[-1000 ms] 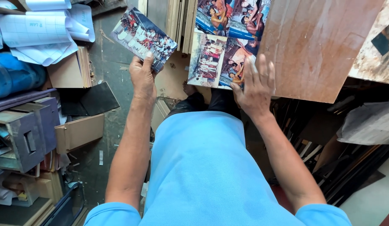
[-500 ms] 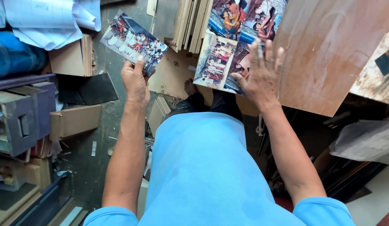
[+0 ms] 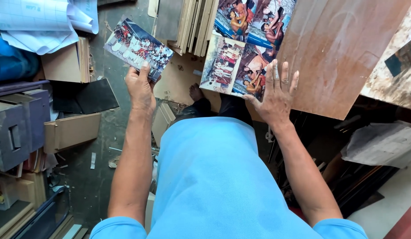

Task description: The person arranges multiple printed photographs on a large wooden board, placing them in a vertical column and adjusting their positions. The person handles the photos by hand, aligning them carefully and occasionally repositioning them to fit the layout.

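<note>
My left hand [image 3: 141,86] is raised over the floor and grips a single printed photo [image 3: 138,48] by its lower edge. My right hand [image 3: 275,94] lies flat, fingers spread, on the lower right corner of a sheet of several colour photos [image 3: 245,44]. That sheet rests on a brown wooden board [image 3: 342,57] in front of me. My blue shirt fills the lower middle of the view.
Thin wooden panels [image 3: 187,24] lean upright behind the photo sheet. On the left floor lie rolled white paper [image 3: 41,22], cardboard pieces [image 3: 72,130], a dark board [image 3: 88,95] and grey boxes [image 3: 17,128]. Dark frames and grey paper [image 3: 382,144] crowd the right.
My right hand slid to the right along the photo sheet's lower edge. The left hand with the single photo stayed raised, shifting only slightly.
</note>
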